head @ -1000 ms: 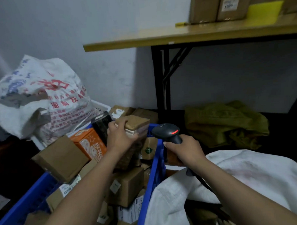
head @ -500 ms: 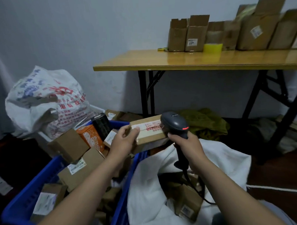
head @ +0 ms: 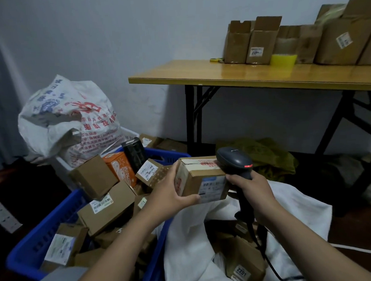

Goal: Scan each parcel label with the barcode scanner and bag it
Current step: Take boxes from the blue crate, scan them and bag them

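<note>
Head view: your left hand grips the parcel by its left end, thumb pressed along the near bottom edge, fingers curled over the far top. You hold the parcel in the air just above the right rim of the crate. Its label faces you on the near side. Right of the crate, your right hand is wrapped tight round the handle of the scanner, all fingers closed on it. The scanner head sits at the parcel's top right corner, red light lit, its window hidden from you. The cable drops into the bag, which lies open against the crate's right side with boxes in it. The crate is heaped with boxes. A printed sack stands behind the crate, and a table holding cartons is behind and right of it.
</note>
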